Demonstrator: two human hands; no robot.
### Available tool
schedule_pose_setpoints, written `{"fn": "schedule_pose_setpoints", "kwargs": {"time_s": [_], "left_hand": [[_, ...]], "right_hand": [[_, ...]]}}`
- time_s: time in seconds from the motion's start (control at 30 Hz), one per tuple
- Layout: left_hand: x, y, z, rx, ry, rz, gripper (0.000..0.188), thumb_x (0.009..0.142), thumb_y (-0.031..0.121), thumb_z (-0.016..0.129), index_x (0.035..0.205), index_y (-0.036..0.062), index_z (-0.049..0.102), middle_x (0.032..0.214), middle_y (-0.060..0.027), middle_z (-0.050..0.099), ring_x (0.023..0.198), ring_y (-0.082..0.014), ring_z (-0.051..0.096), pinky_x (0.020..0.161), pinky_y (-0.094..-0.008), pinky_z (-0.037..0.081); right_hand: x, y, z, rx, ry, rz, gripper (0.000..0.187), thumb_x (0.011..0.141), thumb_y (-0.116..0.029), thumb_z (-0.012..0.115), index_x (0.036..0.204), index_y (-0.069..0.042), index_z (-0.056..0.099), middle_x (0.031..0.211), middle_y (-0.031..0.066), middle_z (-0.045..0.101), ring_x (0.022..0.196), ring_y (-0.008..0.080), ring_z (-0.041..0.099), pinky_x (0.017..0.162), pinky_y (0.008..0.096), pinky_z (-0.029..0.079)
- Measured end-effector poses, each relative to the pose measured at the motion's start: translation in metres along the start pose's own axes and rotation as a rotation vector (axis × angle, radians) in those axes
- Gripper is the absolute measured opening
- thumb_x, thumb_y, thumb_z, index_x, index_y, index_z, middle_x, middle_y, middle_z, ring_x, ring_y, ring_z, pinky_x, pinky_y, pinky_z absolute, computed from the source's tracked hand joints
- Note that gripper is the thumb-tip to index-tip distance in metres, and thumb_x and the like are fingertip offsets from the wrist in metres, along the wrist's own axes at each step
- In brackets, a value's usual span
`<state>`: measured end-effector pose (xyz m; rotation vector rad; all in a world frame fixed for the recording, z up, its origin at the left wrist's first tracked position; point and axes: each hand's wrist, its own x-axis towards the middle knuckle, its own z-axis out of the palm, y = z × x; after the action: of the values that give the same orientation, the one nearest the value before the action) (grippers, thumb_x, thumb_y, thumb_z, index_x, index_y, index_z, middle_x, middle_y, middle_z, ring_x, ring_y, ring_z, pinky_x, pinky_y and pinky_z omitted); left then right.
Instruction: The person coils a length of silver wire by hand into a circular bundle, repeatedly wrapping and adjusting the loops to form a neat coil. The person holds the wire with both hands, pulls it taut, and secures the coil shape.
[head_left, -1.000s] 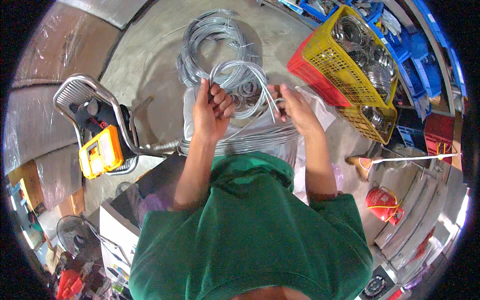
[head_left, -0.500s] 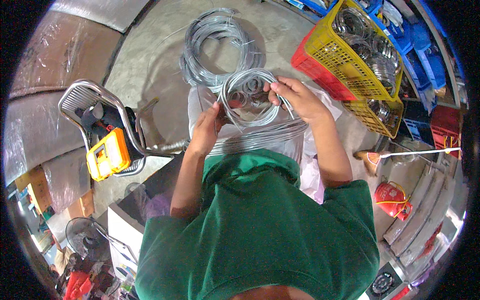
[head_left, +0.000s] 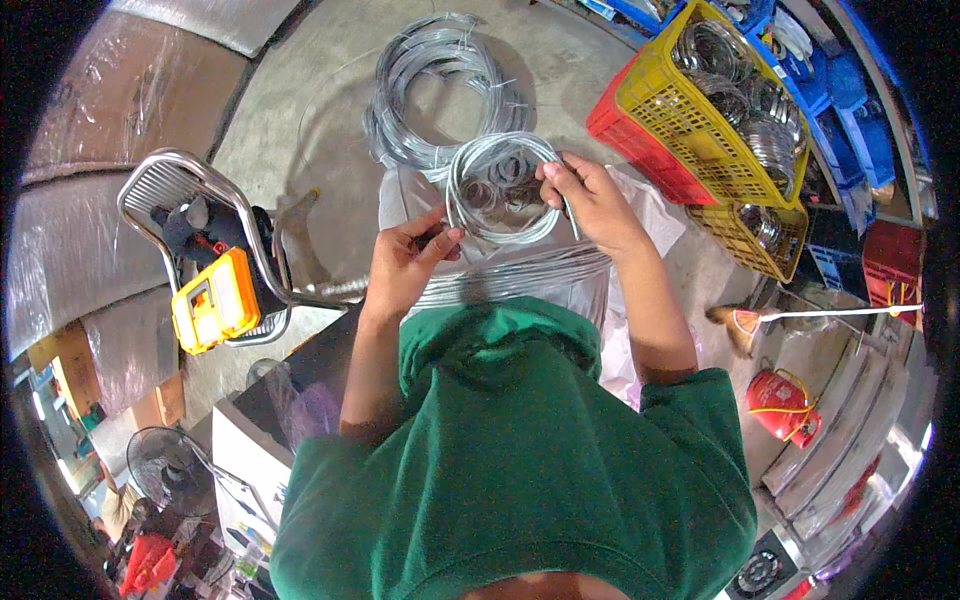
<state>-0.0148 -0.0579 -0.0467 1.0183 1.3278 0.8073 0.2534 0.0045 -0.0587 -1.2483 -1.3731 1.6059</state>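
Note:
A small coil of silvery wire (head_left: pixel 512 237), several turns thick, is held up in front of my green shirt. My right hand (head_left: pixel 592 203) grips its right side, fingers curled round the turns, with a loose wire end hanging below. At its lower left edge, my left hand (head_left: pixel 408 258) has thumb and fingers pinched on the wire. Through the ring show small metal rings (head_left: pixel 513 170) on pale plastic sheeting. Beneath my hands, close to my body, lies a bundle of wire strands (head_left: pixel 520 280). A larger wire coil (head_left: pixel 384 110) rests beyond, on the floor side.
A metal-framed chair (head_left: pixel 240 190) holds a yellow-orange case (head_left: pixel 217 300) at left. Yellow crates (head_left: pixel 690 120) of metal rings stand at right, beside blue bins (head_left: pixel 850 130). A broom (head_left: pixel 745 325) and red gas cylinder (head_left: pixel 783 405) are lower right; a fan (head_left: pixel 170 470) is lower left.
My left hand has turned and shifted slightly down, its thumb now against the fingers at the coil's lower left edge. The small coil has moved slightly right; my right hand keeps its grip.

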Motion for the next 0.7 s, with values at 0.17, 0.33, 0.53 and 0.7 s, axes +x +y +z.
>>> {"fn": "schedule_pose_setpoints", "kwargs": {"time_s": [0.17,0.33,0.53,0.7], "left_hand": [[-0.001,0.005,-0.002,-0.141,-0.055,-0.055,0.054,0.089,0.003,0.072,0.139,-0.0047,0.052,0.088,-0.0068,0.070,0.078,-0.0104,0.065,0.077,-0.0274,0.057],[0.003,0.000,-0.003,0.032,-0.116,0.169,0.054,0.085,0.005,0.077,0.136,0.0036,0.059,0.083,-0.0023,0.066,0.072,-0.0095,0.061,0.071,-0.0267,0.053],[0.017,0.000,-0.013,0.638,-0.252,0.675,0.041,0.080,0.018,0.081,0.121,0.0139,0.073,0.087,-0.0051,0.058,0.077,-0.0182,0.058,0.070,-0.0326,0.050],[0.021,0.018,-0.023,0.714,-0.455,0.784,0.045,0.078,0.018,0.080,0.122,0.0150,0.071,0.109,-0.0070,0.057,0.096,-0.0234,0.062,0.079,-0.0368,0.054]], "right_hand": [[-0.002,0.002,0.006,0.061,0.024,0.008,0.027,0.105,-0.024,0.049,0.101,-0.001,0.061,0.072,-0.0022,0.050,0.070,0.0069,0.044,0.067,0.0229,0.037],[-0.005,0.002,0.006,0.161,-0.012,0.030,0.029,0.104,-0.029,0.052,0.102,-0.001,0.061,0.073,-0.0023,0.050,0.069,0.0071,0.043,0.066,0.0231,0.036],[-0.006,-0.003,0.003,0.358,-0.013,0.175,0.029,0.103,-0.032,0.054,0.102,-0.004,0.062,0.070,-0.0044,0.049,0.065,0.0044,0.044,0.057,0.0203,0.034],[-0.007,0.005,-0.008,0.514,-0.045,0.221,0.029,0.102,-0.032,0.056,0.104,-0.003,0.063,0.068,-0.0057,0.049,0.058,0.0037,0.043,0.049,0.0204,0.032]]}}
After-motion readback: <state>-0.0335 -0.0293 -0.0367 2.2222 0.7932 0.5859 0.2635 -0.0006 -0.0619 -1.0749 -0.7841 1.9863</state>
